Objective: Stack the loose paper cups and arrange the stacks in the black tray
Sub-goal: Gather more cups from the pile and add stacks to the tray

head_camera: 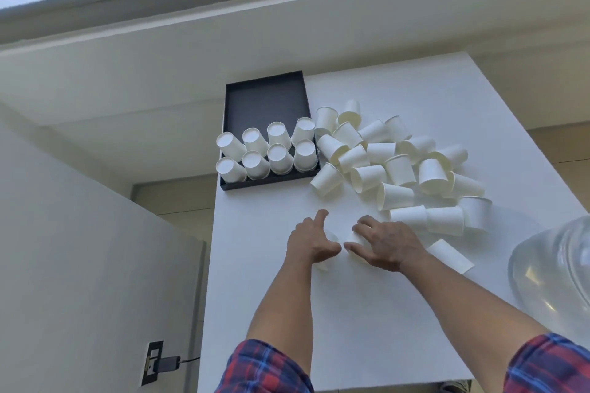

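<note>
Your left hand (311, 241) and right hand (384, 244) cover most of the white paper cups (352, 244) beneath them. The clear rounded plastic container (555, 268) is cut off by the right edge.

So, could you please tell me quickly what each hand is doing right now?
Left hand: grips a paper cup, forefinger straight.
Right hand: holds another paper cup.

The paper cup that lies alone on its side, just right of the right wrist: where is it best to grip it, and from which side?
Grip the lone cup across its side wall, near the middle, coming from above. It lies flat, apart from the pile, so the curved wall faces up.
</note>
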